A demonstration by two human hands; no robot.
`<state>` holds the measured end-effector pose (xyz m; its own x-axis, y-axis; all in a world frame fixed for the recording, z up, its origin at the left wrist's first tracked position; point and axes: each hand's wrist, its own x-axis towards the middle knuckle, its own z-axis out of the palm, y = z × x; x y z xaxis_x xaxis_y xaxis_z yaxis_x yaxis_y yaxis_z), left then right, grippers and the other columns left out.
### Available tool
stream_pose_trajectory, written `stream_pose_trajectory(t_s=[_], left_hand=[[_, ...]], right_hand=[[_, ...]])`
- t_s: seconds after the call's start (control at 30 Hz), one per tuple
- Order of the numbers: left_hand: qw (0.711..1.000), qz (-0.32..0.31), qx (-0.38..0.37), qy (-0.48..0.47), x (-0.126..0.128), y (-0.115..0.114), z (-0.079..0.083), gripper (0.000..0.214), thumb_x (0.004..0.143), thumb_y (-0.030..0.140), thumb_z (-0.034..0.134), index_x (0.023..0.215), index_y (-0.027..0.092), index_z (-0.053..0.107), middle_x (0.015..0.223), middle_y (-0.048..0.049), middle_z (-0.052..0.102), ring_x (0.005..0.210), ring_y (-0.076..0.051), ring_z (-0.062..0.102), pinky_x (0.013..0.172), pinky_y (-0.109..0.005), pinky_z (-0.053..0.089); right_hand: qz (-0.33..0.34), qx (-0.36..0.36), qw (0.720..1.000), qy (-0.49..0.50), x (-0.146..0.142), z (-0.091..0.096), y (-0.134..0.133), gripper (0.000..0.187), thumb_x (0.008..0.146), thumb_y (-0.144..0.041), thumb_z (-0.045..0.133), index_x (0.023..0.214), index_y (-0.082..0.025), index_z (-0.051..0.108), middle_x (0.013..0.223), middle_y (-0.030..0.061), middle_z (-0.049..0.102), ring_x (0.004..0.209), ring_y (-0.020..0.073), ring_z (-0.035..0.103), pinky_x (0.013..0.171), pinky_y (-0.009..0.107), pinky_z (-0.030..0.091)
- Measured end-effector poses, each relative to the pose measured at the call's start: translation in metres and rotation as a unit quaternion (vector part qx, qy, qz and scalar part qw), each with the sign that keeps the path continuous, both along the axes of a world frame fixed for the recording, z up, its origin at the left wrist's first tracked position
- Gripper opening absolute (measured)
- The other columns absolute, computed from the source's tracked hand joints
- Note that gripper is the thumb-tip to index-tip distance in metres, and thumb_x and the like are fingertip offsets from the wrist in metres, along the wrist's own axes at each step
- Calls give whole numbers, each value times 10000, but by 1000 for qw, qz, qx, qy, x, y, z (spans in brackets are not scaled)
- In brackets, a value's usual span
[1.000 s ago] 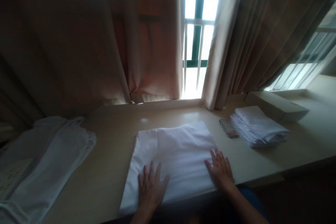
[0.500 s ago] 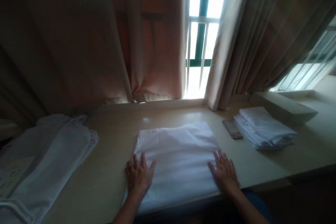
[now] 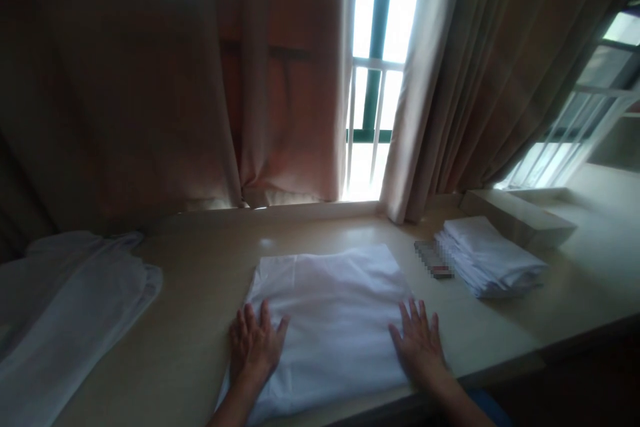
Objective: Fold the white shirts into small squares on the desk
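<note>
A white folded cloth (image 3: 340,320) lies flat on the pale table in front of me, with soft wrinkles across its surface. On its left edge rests my left hand (image 3: 257,343), palm down with the thumb spread from the fingers. My right hand (image 3: 420,343) lies on the cloth's right edge, its fingers stretched out and apart. Neither hand grips the fabric. The near edge of the cloth runs close to the table's front edge.
Loose white fabric (image 3: 85,307) is heaped at the left. A stack of folded white cloths (image 3: 490,257) sits at the right, beside a small blurred-out flat item (image 3: 433,259). Behind it stands a long pale box (image 3: 520,217). Curtains (image 3: 295,113) hang along the back.
The view has shifted, so the table's things appear lower and a little further left. Both hands remain flat at the sides of the cloth, with slight movement at most.
</note>
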<state>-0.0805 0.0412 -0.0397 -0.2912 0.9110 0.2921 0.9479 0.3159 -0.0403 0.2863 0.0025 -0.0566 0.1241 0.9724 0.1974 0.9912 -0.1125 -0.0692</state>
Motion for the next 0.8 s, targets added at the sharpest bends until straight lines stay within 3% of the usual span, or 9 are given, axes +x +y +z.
stream_pose_trajectory(t_s=[0.17, 0.27, 0.37, 0.47, 0.8], left_hand=[[1000, -2, 7, 12, -2, 2, -3, 751, 842, 597, 412, 1437, 142, 360, 1489, -235, 311, 1410, -374, 187, 1114, -505, 142], [1000, 0, -4, 8, -1, 1, -2, 753, 841, 605, 409, 1432, 140, 370, 1485, -237, 318, 1402, -370, 214, 1115, -497, 144], [1000, 10, -9, 9, -1, -1, -3, 765, 839, 618, 398, 1440, 147, 355, 1497, -222, 308, 1401, -373, 214, 1114, -500, 148], [1000, 13, 1, 16, -2, 0, -8, 775, 836, 619, 398, 1441, 137, 350, 1510, -223, 281, 1401, -390, 199, 1112, -504, 149], [999, 8, 6, 30, -5, 4, -16, 768, 847, 642, 346, 1446, 161, 334, 1495, -236, 280, 1373, -401, 253, 1102, -503, 162]], right_hand=[[153, 36, 987, 10, -33, 32, 37, 642, 958, -521, 266, 1486, -157, 288, 1565, 99, 149, 1448, 273, 8, 1143, 526, -8], [194, -16, 981, 26, -36, 40, 72, 698, 932, -597, 300, 1482, -168, 299, 1559, 107, 181, 1446, 279, 55, 1145, 503, -4], [115, -85, 989, 49, -14, 30, 100, 725, 929, -611, 264, 1492, -153, 268, 1559, 108, 185, 1443, 264, 83, 1147, 481, -8], [31, -89, 993, 77, 11, 14, 111, 740, 934, -617, 172, 1514, -157, 182, 1574, 72, 136, 1446, 236, 49, 1151, 451, -4], [-20, -82, 993, 79, 13, -1, 115, 790, 904, -676, 139, 1521, -184, 145, 1581, 40, 104, 1445, 251, -11, 1138, 482, -63]])
